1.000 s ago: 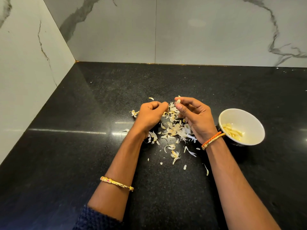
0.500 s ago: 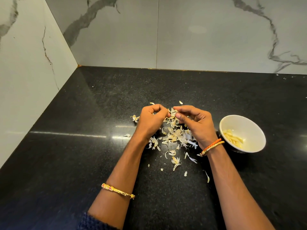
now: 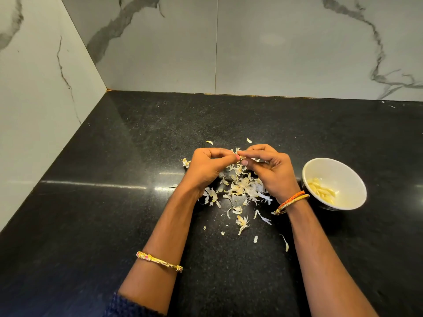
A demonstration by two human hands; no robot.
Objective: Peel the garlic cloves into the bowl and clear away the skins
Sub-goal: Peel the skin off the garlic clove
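Fingers (image 3: 229,157) of the left hand (image 3: 206,168) and right hand (image 3: 272,172) curl together, pinching a mostly hidden garlic clove above the skins (image 3: 240,191) on the desk (image 3: 114,202). The bowl (image 3: 343,165) of peeled cloves (image 3: 321,191) sits just right of the right hand, the nearer one for the drop.

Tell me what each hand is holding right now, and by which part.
Left hand and right hand meet fingertip to fingertip, pinching something small over the papery garlic skins; fingers hide it, so thing and hold-point cannot be told.
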